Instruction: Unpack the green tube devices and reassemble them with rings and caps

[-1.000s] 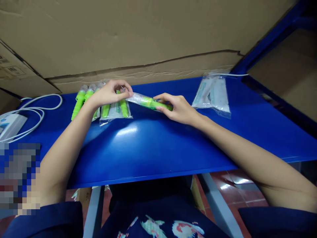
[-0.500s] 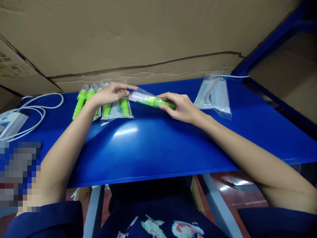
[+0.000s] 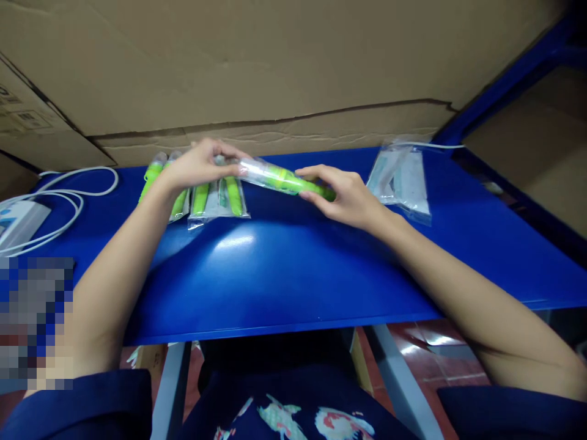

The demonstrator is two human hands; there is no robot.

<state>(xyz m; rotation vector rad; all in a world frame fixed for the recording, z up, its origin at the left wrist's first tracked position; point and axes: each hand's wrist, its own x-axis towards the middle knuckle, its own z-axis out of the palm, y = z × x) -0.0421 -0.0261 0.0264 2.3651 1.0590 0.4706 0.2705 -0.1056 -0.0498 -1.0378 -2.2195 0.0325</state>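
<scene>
A green pen-shaped item in a clear plastic sleeve [image 3: 279,178] is held between both hands just above the blue table [image 3: 284,269]. My left hand [image 3: 197,165] pinches the sleeve's clear end. My right hand [image 3: 343,195] grips the green end. Below my left hand lie several green items [image 3: 215,198], some bagged in clear plastic, side by side on the table.
A stack of clear plastic bags [image 3: 403,180] lies at the right back of the table. A white device with a coiled white cable [image 3: 55,195] sits at the far left. Cardboard boxes [image 3: 275,67] wall off the back. A blue frame rail [image 3: 504,79] runs up the right.
Both hands have lifted the sleeved green item slightly and shifted it toward the back. My left hand's fingers have closed over the sleeve's clear end.
</scene>
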